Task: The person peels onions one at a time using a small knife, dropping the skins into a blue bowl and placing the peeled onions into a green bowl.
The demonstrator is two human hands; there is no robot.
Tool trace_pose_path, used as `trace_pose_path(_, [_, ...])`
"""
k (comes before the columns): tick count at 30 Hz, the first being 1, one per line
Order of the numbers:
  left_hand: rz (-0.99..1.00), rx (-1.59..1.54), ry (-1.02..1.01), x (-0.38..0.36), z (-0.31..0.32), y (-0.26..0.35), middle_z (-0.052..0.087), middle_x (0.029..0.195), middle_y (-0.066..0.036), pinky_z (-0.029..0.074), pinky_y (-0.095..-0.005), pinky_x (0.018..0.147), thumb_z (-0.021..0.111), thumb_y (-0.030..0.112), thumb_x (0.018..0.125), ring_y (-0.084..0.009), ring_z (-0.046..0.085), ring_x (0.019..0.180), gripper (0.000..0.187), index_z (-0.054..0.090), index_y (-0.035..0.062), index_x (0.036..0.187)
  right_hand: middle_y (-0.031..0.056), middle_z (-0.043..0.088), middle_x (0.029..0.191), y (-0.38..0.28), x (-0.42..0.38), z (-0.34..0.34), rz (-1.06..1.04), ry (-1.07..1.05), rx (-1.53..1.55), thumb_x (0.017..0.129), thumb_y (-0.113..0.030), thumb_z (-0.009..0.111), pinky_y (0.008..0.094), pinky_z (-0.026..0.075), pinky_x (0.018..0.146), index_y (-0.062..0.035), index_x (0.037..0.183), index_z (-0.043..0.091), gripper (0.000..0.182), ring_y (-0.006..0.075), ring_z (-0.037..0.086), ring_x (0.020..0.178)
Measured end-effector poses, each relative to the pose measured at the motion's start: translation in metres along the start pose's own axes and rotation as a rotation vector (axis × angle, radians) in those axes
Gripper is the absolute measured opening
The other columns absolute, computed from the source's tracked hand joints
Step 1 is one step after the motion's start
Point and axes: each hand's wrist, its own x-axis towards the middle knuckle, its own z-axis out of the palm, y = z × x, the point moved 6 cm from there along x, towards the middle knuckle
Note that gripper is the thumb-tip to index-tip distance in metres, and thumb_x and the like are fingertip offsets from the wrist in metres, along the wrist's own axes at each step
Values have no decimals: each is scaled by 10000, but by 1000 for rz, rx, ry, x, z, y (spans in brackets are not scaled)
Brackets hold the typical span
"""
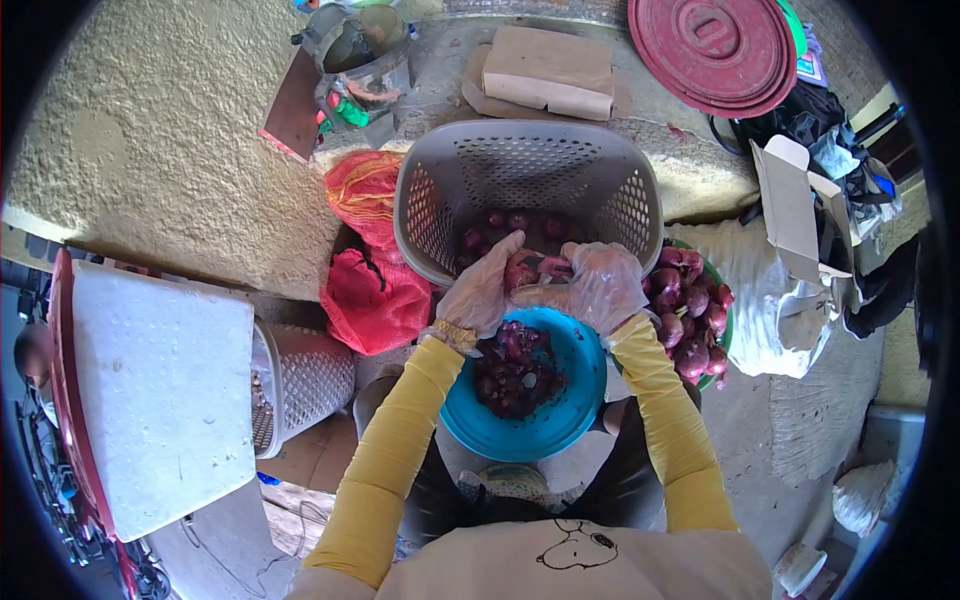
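Both my hands wear clear plastic gloves and meet over the near rim of a grey perforated basket (530,160). My left hand (480,295) is closed on a red onion (520,270). Against the onion's right side, my right hand (605,285) has its fingers curled around a narrow reddish-pink thing (555,266) whose kind I cannot make out. Several onions (517,222) lie at the bottom of the basket. Just below my hands, a blue basin (525,435) holds dark purple onion skins (515,375).
On the right, a green container (729,340) is heaped with red onions (690,300). Red mesh sacks (370,300) lie left of the basket. A white foam board (165,390) and a woven-sided bin (315,380) stand farther left. Cardboard (548,70) and a red lid (712,50) lie behind.
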Motion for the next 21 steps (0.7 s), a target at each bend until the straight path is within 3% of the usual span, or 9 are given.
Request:
trace_pose_path(2, [337,518,-58,-13,14,16,676,1194,-173,573,-349,930,580,240,1048,-230,687,1024,428,513,3,1398,164,706,855,-1,1,0,13,-23,-35,656,-716,781,480,539,792,-88,930,719,688,387,687,846])
trace_pose_path(5, [551,1160,-78,-17,9,20,649,1250,-186,569,-347,950,593,128,1029,-231,681,1058,501,416,64,1493,164,704,845,-3,1,1,20,-51,-42,648,-719,782,483,544,777,-87,910,723,686,387,690,837])
trace_pose_path(6, [550,1159,-78,-17,12,21,649,1250,-186,569,-347,950,593,128,1029,-231,681,1058,501,416,64,1493,164,704,845,-2,0,2,20,-52,-42,648,-719,782,483,544,777,-87,910,723,686,387,690,837])
trace_pose_path(8, [30,-130,-163,-8,7,5,655,1248,-181,566,-349,955,634,73,1000,-232,678,1058,503,435,34,1461,169,702,834,0,-1,6,-7,-6,-18,642,-712,792,486,547,767,-85,889,725,677,386,692,840])
trace_pose_path(12, [-141,-273,-142,-3,2,-6,667,1241,-166,557,-349,962,714,34,940,-223,677,1065,572,431,22,1437,172,703,829,6,-1,14,-19,13,-17,638,-690,811,488,550,772,-82,880,726,660,390,695,835])
trace_pose_path(14, [476,877,-106,-20,17,17,681,1232,-157,559,-350,948,773,57,902,-210,682,1055,624,423,28,1419,175,713,836,3,0,12,22,-44,8,637,-666,826,488,553,782,-78,870,728,640,395,700,836])
trace_pose_path(18, [272,309,-142,-13,8,4,692,1223,-150,557,-325,927,799,69,883,-185,685,1038,669,407,42,1425,178,723,850,4,0,17,14,-16,32,641,-655,828,489,554,797,-78,864,731,627,397,705,848])
trace_pose_path(20, [565,1222,-21,-23,17,18,695,1219,-140,558,-304,898,784,63,897,-157,677,1012,650,405,49,1425,181,727,856,2,0,14,62,-81,29,649,-682,812,489,553,807,-82,874,738,645,392,707,864])
trace_pose_path(21, [564,1222,-21,-23,16,18,695,1219,-140,558,-304,898,784,63,897,-157,677,1012,650,405,49,1425,181,727,856,2,0,15,62,-82,29,649,-682,812,489,553,807,-82,874,738,645,392,707,864])
